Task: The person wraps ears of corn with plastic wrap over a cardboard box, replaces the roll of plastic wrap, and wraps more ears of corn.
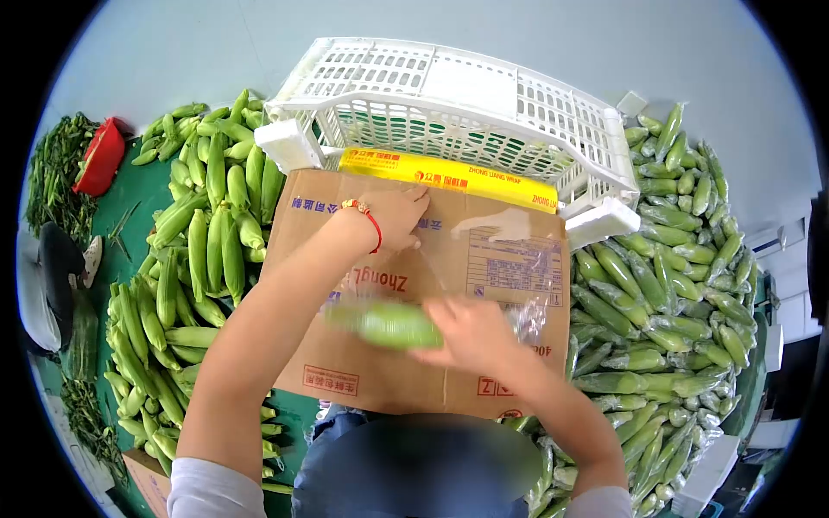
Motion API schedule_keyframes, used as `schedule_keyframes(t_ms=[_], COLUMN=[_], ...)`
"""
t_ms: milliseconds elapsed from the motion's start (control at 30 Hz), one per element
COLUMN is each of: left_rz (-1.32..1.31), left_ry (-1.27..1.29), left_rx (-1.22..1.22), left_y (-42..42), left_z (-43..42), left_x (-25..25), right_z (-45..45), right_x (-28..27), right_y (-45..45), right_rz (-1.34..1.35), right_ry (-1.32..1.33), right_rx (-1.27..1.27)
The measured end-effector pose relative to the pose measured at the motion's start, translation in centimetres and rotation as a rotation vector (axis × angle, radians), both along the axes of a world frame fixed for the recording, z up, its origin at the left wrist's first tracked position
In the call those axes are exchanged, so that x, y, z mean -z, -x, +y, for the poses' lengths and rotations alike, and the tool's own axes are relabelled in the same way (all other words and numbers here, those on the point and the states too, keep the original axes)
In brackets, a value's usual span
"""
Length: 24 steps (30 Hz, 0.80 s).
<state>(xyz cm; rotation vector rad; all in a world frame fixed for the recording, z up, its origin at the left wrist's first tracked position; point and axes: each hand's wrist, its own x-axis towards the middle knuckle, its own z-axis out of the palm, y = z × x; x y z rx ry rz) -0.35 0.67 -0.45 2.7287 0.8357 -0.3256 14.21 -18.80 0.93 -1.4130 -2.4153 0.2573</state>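
A brown cardboard sheet with red and blue print lies in front of me. My left hand, with a red string bracelet at its wrist, rests near the sheet's upper part, on clear film. Lower down, my right hand is closed round one end of a green corn cob, blurred by motion, which points left above the cardboard. Crumpled clear film shows just right of my right hand. A yellow film box lies along the cardboard's far edge.
Behind the yellow box is a white plastic crate. Unwrapped corn is heaped at the left, film-wrapped corn at the right. A red container stands at the far left near green trimmings.
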Motion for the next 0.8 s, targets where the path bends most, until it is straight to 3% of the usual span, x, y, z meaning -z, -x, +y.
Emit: schedule_keyframes(t_ms=[133,167,233,267,333,400,467,500,567,600,633,667,700,733,800], left_rz=[-0.2,-0.291,-0.677,-0.857,-0.985,-0.973,-1.477,-1.659,-1.89,-1.87,-1.851,-1.822,-1.651,-1.641,-1.63], left_ry=[-0.118,-0.168,0.068,0.046,0.2,0.057,0.231,0.661,1.572,1.586,1.595,1.616,1.333,1.241,1.048], left_rx=[0.04,0.061,-0.132,-0.218,-0.181,-0.05,-0.478,-0.466,-0.407,-0.464,-0.508,-0.555,-0.932,-1.005,-1.151], left_y=[1.2,1.6,2.6,3.2,3.9,3.3,2.1,1.8,1.8,2.2,2.6,2.8,2.6,2.5,3.2], left_z=[-0.4,-0.5,-3.7,-6.8,-13.0,-15.5,-15.4,-15.3,-14.5,-14.0,-13.0,-12.5,-12.9,-12.9,-13.4], left_x=[0.4,0.7,-1.8,-2.7,-3.8,-3.7,-0.6,-1.8,-4.7,-4.0,-2.8,-2.1,-4.0,-3.7,-2.4], right_z=[-8.4,-10.3,-11.8,-11.8,-10.3,-8.3,-6.7,-7.0,-6.5,-6.1,-6.3,-6.3,-6.6,-6.7,-6.8], right_x=[-3.2,-2.2,-1.9,-1.6,-2.1,-2.6,-2.9,-1.4,0.0,-0.2,-1.5,-2.3,-2.8,-3.1,-1.6], right_y=[1.1,0.7,-0.9,-1.5,-0.7,-0.2,1.8,3.1,5.7,6.3,5.4,4.7,4.2,3.4,1.4], right_rz=[-0.164,-0.003,0.309,0.474,1.234,1.64,1.948,2.287,2.415,2.456,2.447,2.195,1.94,1.668,0.915], right_ry=[0.667,0.696,0.848,0.905,1.214,1.457,1.77,1.894,1.825,1.785,1.854,1.754,1.628,1.476,0.847], right_rx=[-0.3,-0.296,0.014,0.173,0.651,0.533,0.155,-0.095,-0.457,-0.646,-0.3,-0.003,0.263,0.493,0.412])
